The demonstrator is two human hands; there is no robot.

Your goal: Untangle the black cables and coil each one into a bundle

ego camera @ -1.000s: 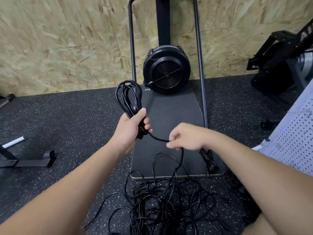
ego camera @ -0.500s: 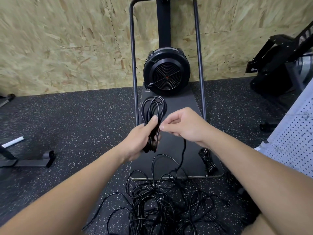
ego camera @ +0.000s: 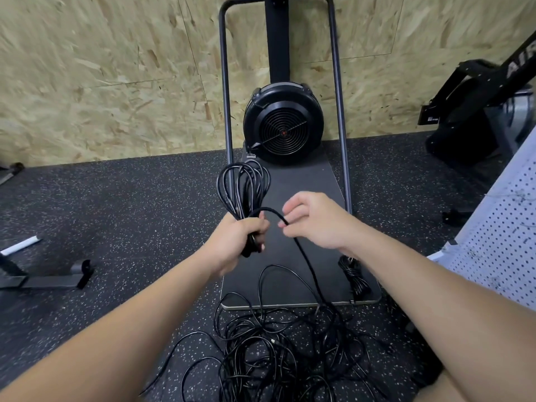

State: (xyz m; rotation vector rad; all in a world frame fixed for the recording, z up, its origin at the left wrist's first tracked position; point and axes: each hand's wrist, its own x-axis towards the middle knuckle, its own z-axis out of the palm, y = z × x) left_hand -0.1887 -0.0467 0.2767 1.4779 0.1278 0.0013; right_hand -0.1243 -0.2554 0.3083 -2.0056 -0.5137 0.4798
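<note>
A chipboard wall (ego camera: 101,82) backs a speckled black rubber floor (ego camera: 130,216), where a black fan machine (ego camera: 283,123) stands on its flat dark base plate (ego camera: 307,184). On the floor in front of the plate sprawls a tangled heap of black cables (ego camera: 275,352). The left hand (ego camera: 236,242) is fisted round a coiled bundle (ego camera: 243,190) whose loops stand above it. The right hand (ego camera: 314,223), just beside it, pinches the loose strand (ego camera: 304,256) running down into the heap. A small wound cable (ego camera: 354,275) lies on the plate's right edge.
</note>
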